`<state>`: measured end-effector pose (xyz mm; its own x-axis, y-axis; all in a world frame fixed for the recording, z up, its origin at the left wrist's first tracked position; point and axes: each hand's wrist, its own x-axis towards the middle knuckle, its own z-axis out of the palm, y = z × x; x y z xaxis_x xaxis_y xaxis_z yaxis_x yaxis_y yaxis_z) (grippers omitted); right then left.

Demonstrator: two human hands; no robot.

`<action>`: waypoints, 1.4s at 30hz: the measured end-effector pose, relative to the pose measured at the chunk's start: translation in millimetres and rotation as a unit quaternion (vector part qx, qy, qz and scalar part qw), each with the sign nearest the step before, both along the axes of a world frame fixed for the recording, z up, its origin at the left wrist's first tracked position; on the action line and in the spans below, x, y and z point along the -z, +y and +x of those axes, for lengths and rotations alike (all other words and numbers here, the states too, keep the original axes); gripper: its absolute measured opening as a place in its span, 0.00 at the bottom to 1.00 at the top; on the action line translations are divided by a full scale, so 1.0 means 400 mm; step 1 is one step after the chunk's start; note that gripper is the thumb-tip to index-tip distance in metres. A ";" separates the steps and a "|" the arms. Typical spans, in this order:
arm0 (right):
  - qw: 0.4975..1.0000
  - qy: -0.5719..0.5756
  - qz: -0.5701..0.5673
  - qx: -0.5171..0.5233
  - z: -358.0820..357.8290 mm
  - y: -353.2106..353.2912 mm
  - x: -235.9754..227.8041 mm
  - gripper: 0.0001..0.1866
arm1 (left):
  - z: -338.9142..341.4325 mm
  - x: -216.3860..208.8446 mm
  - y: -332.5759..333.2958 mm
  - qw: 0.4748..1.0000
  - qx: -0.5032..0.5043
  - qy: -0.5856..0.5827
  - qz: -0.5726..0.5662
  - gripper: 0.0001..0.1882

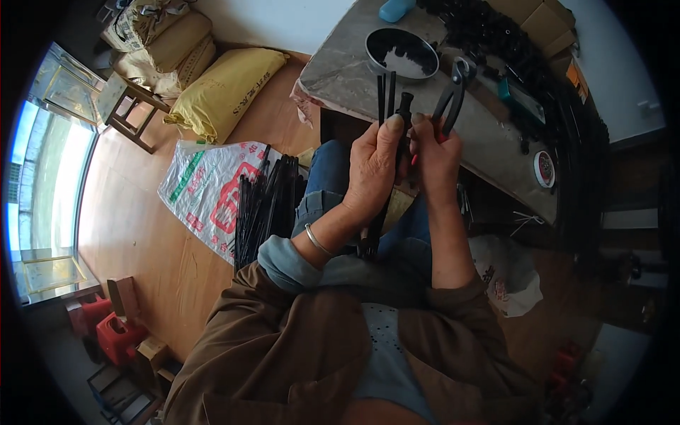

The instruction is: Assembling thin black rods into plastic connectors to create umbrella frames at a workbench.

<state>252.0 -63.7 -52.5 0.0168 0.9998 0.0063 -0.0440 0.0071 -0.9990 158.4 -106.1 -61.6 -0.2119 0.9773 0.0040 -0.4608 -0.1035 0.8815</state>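
In the head view, both hands are raised near the table's edge [329, 91]. Clock directions are read from the hands. Two thin black rods [386, 99] are enclosed by the left hand [370, 168], its fingers closed; their upper ends project from the grip toward 12 o'clock. A pair of pliers [454, 92] is clamped in the right hand [438, 157], its head extending toward 1 o'clock, above the fingers; part of a red handle is exposed below the thumb. A stout black piece [405, 104] is positioned between the two thumbs; by which hand it is gripped cannot be told. A bowl [370, 58] with white contents is noted at 12 o'clock, a small round dish [537, 170] at 3, and a pile of black rods [263, 202] at 8, on a printed white sack [205, 185].
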 end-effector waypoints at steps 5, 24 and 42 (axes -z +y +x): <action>0.984 -0.118 0.131 0.033 -0.015 0.005 -0.005 0.10 | -0.010 -0.004 -0.002 1.000 0.014 -0.001 0.005 0.25; 0.988 0.009 -0.032 -0.148 0.048 -0.059 -0.028 0.13 | -0.023 0.012 0.014 0.998 0.061 -0.021 -0.007 0.32; 0.988 0.006 -0.033 -0.150 0.040 -0.073 -0.033 0.12 | -0.019 0.006 0.007 0.998 0.058 -0.027 0.003 0.31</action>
